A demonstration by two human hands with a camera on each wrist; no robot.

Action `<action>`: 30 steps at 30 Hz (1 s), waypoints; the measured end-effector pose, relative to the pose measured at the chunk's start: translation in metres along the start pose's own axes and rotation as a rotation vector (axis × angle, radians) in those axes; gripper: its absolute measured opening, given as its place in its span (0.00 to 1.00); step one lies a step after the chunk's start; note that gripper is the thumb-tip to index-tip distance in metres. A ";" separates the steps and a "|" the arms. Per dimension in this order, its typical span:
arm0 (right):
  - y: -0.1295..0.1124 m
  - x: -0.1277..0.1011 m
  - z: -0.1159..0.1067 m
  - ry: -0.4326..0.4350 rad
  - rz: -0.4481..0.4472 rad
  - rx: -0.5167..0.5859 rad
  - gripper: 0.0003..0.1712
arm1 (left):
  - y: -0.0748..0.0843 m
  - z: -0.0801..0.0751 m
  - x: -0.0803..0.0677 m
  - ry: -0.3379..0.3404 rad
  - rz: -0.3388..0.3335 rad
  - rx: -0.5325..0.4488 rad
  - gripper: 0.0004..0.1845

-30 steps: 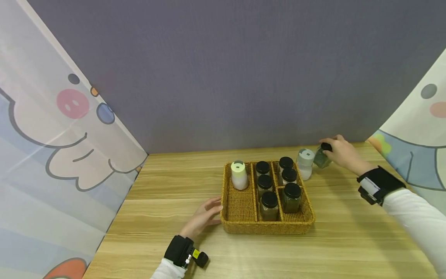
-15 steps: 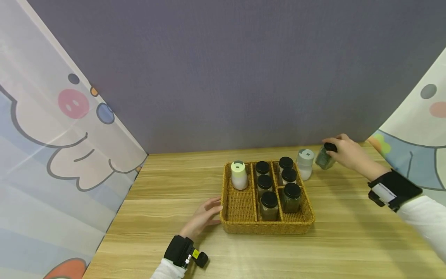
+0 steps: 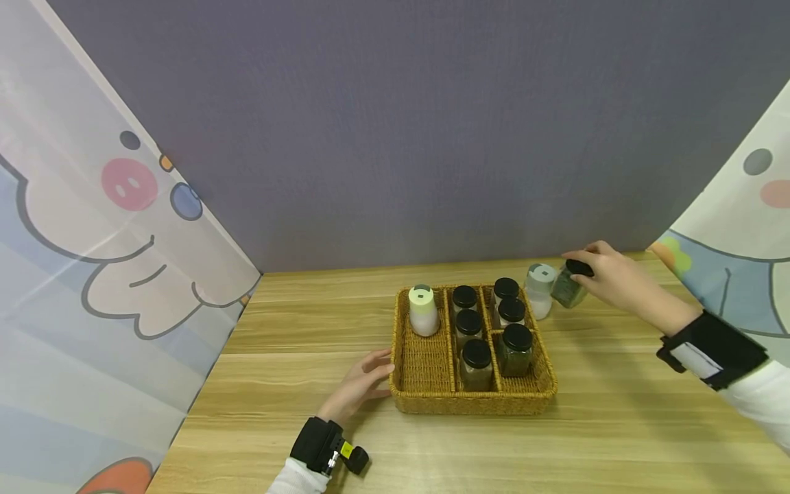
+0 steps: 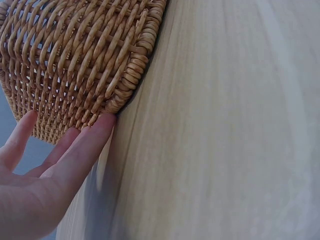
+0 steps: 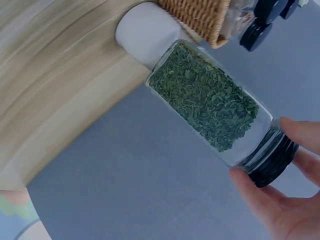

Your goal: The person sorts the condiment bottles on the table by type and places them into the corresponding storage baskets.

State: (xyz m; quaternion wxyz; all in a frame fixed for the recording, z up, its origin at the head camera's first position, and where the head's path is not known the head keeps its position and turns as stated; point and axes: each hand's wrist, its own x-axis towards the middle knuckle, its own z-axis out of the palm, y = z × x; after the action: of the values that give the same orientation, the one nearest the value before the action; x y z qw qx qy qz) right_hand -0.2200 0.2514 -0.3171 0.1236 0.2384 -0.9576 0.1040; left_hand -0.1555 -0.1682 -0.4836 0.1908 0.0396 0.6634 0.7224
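My right hand point(image 3: 607, 274) pinches a glass spice jar point(image 5: 205, 97) by its black lid point(image 5: 272, 160). Dried green herbs fill most of the jar, which is tilted. In the head view it is beside a white-topped shaker point(image 3: 540, 291) standing right of the basket. Fingertips of my left hand point(image 3: 359, 385) touch the left side of the woven basket point(image 3: 475, 405); in the left wrist view the fingers point(image 4: 80, 155) are nearly straight against the wicker. Inside the basket, a shaker with a pale yellow-green top point(image 3: 424, 312) stands in the left compartment.
Several black-lidded jars, one of them a front jar point(image 3: 477, 366), fill the middle and right compartments. The wooden table point(image 3: 296, 322) meets a grey-purple wall point(image 3: 407, 137) at the back. Cartoon-print curtains point(image 3: 92, 226) hang at both sides.
My right hand and the jar shift slightly right, then come back left and a little toward me, near the shaker. The left hand and basket stay put.
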 end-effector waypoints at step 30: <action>-0.031 -0.016 -0.011 0.159 -0.248 0.018 0.25 | -0.001 0.000 0.001 -0.004 0.003 -0.004 0.32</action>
State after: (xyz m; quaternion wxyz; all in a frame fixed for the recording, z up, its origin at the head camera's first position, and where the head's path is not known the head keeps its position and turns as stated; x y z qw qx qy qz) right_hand -0.1895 0.2340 -0.3069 0.2088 0.3469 -0.9071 0.1150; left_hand -0.1562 -0.1678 -0.4851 0.1910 0.0417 0.6617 0.7239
